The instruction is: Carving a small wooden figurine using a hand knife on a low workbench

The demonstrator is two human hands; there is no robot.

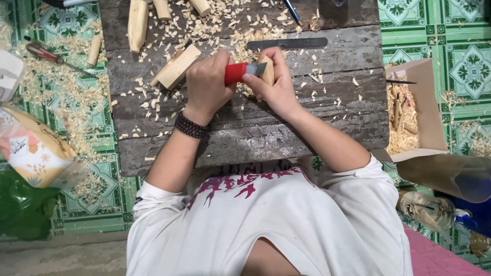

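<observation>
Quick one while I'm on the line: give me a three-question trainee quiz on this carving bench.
1. True or false: the left hand grips the red-handled knife.
2. What does the right hand hold? A) small wood piece B) pencil C) bottle
3. Fill in: the cardboard box of shavings sits on the person's ____ side.

Key: 1 true; 2 A; 3 right.

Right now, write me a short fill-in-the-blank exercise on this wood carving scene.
1. The left hand grips a knife with a ____ handle.
2. The right hand holds a small piece of ____.
3. The left wrist wears a dark beaded ____.
4. A cardboard ____ of shavings sits right of the plank table.

Missing words: red; wood; bracelet; box
</observation>
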